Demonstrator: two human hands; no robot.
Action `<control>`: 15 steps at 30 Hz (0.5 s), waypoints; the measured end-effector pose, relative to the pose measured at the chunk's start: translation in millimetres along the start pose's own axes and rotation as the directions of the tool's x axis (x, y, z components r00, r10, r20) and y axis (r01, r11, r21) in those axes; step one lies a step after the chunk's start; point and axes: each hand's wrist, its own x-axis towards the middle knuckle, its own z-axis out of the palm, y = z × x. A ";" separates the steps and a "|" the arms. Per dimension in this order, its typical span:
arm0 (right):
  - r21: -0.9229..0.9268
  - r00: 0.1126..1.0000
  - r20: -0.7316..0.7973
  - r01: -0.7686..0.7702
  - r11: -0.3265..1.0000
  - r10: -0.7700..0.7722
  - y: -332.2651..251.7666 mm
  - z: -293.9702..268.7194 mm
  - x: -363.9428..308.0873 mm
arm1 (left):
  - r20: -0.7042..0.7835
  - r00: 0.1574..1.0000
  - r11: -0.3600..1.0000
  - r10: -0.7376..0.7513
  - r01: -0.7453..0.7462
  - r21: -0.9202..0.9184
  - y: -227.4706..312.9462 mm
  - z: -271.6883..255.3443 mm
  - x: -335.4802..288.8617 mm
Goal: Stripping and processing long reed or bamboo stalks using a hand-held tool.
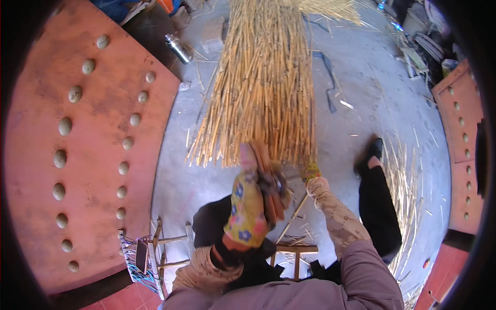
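Note:
A thick layer of straw-coloured reed stalks [263,98] lies on the floor ahead of me, cut ends toward me. My left hand [245,212], in a yellow flowered glove with a pink thumb, is closed around a reddish-brown block [272,194] with a dark band across it. Motion blurs the block, so its exact kind does not show. Both are in front of the near stalk ends and cover some of them. My right hand [310,171], also gloved in yellow, is at the near right corner of the stalks. Its fingers are mostly hidden.
On the left lies a large reddish panel [95,155] with rows of round studs. A metal flask [178,49] stands beyond it. A small rack [147,258] carrying a dark phone is at lower left. Loose stalks [405,191] lie at right, beside my outstretched leg [380,212]. A dark strap [328,77] curls nearby.

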 end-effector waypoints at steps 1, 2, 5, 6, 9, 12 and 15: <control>0.022 0.999 -0.001 -0.054 0.998 0.054 -2.7 6.1 11.9 | -0.008 1.000 1.000 0.002 -0.002 0.004 -0.3 -3.2 2.1; 0.055 0.995 -0.013 -0.102 0.993 0.103 -2.7 10.7 25.3 | -0.007 0.999 0.998 -0.048 0.048 0.030 -0.8 -5.8 4.5; 0.177 0.983 -0.019 -0.176 0.968 0.182 -4.4 19.1 55.0 | -0.031 0.993 0.992 -0.114 0.115 0.043 1.4 -8.1 8.2; 0.258 0.979 -0.021 -0.193 0.947 0.205 2.8 24.6 59.6 | -0.027 0.989 0.989 -0.143 0.144 0.032 2.2 -7.6 8.4; 0.657 0.969 0.017 -0.197 0.727 0.247 46.7 45.2 68.9 | 0.043 0.987 0.983 -0.156 0.159 -0.087 4.7 -14.2 8.7; 0.969 0.978 0.182 -0.196 0.149 0.099 94.3 49.1 65.5 | 0.105 0.990 0.994 -0.089 0.095 -0.056 -1.9 -10.3 6.2; 0.979 0.979 0.206 -0.206 0.003 0.009 108.8 28.6 36.4 | 0.186 0.982 1.000 -0.015 0.018 -0.015 -1.6 -5.7 3.5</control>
